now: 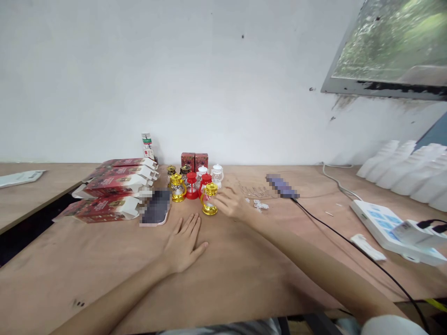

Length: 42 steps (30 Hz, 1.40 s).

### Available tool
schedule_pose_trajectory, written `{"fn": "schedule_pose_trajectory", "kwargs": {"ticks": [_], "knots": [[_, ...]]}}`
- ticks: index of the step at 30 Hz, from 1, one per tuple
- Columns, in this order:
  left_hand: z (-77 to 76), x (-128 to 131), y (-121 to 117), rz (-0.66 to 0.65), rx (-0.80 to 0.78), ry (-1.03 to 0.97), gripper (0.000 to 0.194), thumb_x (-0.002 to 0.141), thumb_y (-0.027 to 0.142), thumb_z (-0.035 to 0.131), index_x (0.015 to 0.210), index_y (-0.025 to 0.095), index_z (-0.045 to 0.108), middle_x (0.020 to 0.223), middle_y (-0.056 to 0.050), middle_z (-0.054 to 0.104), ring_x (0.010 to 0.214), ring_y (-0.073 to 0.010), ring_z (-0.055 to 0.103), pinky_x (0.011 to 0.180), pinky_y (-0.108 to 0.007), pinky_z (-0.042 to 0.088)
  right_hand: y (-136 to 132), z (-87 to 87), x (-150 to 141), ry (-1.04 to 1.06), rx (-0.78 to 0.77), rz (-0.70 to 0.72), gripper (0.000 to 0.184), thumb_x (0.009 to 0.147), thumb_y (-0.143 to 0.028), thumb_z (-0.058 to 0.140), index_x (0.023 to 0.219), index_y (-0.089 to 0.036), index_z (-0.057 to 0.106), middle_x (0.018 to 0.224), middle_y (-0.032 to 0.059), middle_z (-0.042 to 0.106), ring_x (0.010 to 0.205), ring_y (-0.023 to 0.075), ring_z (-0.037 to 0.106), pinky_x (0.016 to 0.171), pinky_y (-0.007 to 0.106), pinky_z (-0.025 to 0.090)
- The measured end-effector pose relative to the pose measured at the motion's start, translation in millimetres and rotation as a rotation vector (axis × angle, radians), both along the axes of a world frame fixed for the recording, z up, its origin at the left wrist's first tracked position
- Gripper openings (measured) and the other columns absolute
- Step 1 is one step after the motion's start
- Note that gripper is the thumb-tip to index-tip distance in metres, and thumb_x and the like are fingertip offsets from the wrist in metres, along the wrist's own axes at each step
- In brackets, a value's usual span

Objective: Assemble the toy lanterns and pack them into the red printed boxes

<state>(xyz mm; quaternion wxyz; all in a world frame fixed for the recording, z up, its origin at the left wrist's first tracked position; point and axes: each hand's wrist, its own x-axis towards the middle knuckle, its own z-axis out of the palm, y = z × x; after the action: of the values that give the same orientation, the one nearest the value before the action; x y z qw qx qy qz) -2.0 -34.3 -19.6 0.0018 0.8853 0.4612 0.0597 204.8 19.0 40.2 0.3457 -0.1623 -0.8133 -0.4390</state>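
Observation:
My left hand (184, 243) lies flat on the wooden table (223, 279), palm down, fingers stretched out, holding nothing. My right hand (231, 203) reaches forward beside a small gold lantern (210, 199), fingers loosely spread and close to it; whether they touch it is unclear. Behind that lantern stands a cluster of toy lanterns: another gold one (178, 187), red ones (192, 185) and clear white ones (217, 174). Small white plastic pieces (260, 204) lie just right of my right hand.
Flat red and white cartons (115, 190) are stacked at the left, two red boxes (194, 160) at the wall. A black cable (349, 246) runs right, past a white device (387, 225). White bottles (408, 167) line the far right.

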Motion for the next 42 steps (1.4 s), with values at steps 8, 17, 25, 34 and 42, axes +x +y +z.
{"fn": "schedule_pose_trajectory", "kwargs": {"ticks": [8, 17, 25, 34, 42], "knots": [[2.9, -1, -3, 0.005, -0.057, -0.049, 0.068, 0.089, 0.048, 0.032, 0.140, 0.002, 0.027, 0.148, -0.020, 0.022, 0.138, -0.0291, 0.018, 0.112, -0.053, 0.014, 1, -30.0, -2, -0.053, 0.024, 0.005, 0.021, 0.088, -0.007, 0.046, 0.077, -0.017, 0.060, 0.078, 0.0019, 0.067, 0.074, 0.0128, 0.055, 0.073, 0.029, 0.038], [-8.3, 27, 50, 0.096, -0.133, -0.983, 0.074, 0.062, 0.031, 0.072, 0.127, 0.014, 0.040, 0.131, -0.018, 0.050, 0.123, -0.0303, 0.045, 0.102, -0.047, 0.035, 1, -30.7, -3, 0.096, -0.110, 0.100, 0.023, 0.091, -0.008, 0.039, 0.085, -0.014, 0.061, 0.081, 0.0075, 0.066, 0.078, 0.0147, 0.058, 0.071, 0.028, 0.047], [-14.7, 55, 105, 0.094, -0.226, -1.201, 0.044, 0.054, 0.024, 0.077, 0.091, 0.013, 0.056, 0.094, -0.009, 0.067, 0.091, -0.0263, 0.061, 0.083, -0.039, 0.048, 0, -42.0, 6, 0.150, -0.078, 0.137, 0.023, 0.091, -0.009, 0.042, 0.084, -0.016, 0.062, 0.080, 0.0061, 0.067, 0.079, 0.0142, 0.060, 0.075, 0.031, 0.049], [-19.3, 48, 101, 0.053, -0.237, -1.176, 0.048, 0.057, 0.022, 0.077, 0.100, 0.014, 0.056, 0.100, -0.009, 0.066, 0.097, -0.0257, 0.060, 0.087, -0.039, 0.048, 2, -54.8, 7, 0.072, -0.016, 0.064, 0.020, 0.087, -0.006, 0.048, 0.079, -0.015, 0.064, 0.080, 0.0051, 0.071, 0.081, 0.0153, 0.063, 0.077, 0.031, 0.050], [-13.2, 51, 97, 0.014, -0.282, -1.088, 0.062, 0.060, 0.016, 0.074, 0.117, 0.015, 0.049, 0.111, -0.012, 0.064, 0.102, -0.0256, 0.060, 0.092, -0.041, 0.046, 2, -66.1, 3, 0.051, 0.071, -0.036, 0.021, 0.086, -0.005, 0.047, 0.086, -0.013, 0.067, 0.084, 0.0099, 0.072, 0.083, 0.0181, 0.067, 0.073, 0.030, 0.051]]}}
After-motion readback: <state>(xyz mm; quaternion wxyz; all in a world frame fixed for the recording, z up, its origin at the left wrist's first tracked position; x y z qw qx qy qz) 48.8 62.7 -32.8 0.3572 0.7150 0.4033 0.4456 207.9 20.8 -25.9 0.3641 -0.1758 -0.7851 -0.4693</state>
